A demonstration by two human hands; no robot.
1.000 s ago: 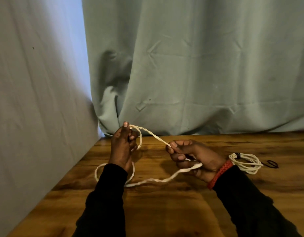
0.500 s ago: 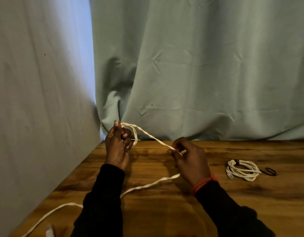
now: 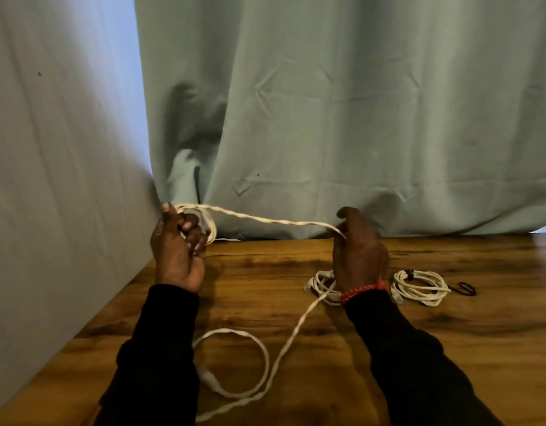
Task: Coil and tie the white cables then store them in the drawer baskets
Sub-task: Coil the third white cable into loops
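Here, two tied white coils [image 3: 420, 285] at middle right on the wooden table [image 3: 450, 348] — one half hidden behind the right hand [image 3: 359, 256], a black band [image 3: 465, 289] beside the other. Green curtain [image 3: 357, 118] behind. One loose white cable [image 3: 265, 221] — wound in the left hand [image 3: 178, 250], pinched by the right, looping down to bottom centre.

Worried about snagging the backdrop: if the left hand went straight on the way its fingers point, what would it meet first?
Probably the grey-green curtain just beyond the left hand; depth is unclear.
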